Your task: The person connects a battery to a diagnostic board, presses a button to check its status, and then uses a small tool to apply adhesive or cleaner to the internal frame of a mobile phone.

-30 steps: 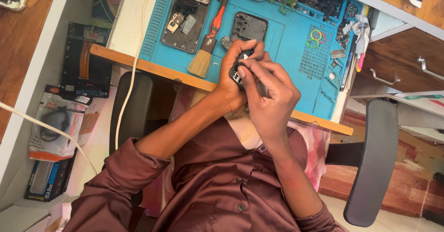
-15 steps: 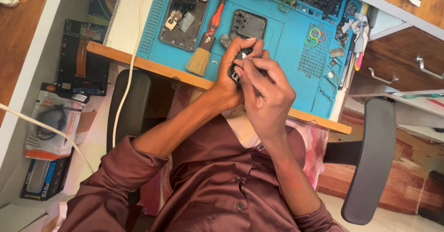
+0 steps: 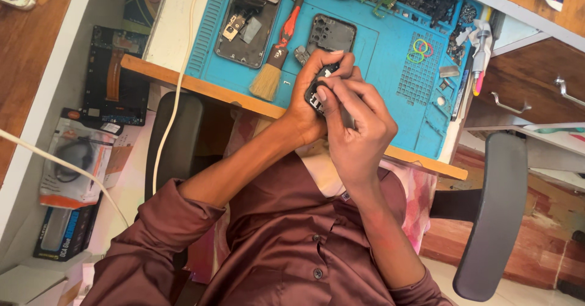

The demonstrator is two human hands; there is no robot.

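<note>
Two hands: both raised over the near edge of the blue work mat (image 3: 390, 68), meeting around one small dark part.
Left hand (image 3: 308, 99): fingers curled shut around the small dark phone part (image 3: 317, 92), cradling it from the left and from below.
Right hand (image 3: 356, 123): fingers closed over the same part from the right, thumb tip pressed on its top face; whether a tool sits in this grip cannot be told.
Part position: held in the air between both hands, above the mat's front edge, just in front of the dark back frame (image 3: 331, 36) lying flat on the mat.
Mat contents: opened phone body (image 3: 247, 28) at left; brush with a red handle (image 3: 277, 53) beside it, bristles toward the desk edge; coloured rubber bands (image 3: 420, 49) at right.
Surroundings: white cable (image 3: 177, 92) hanging over the desk edge; chair armrest (image 3: 487, 214) at right.
</note>
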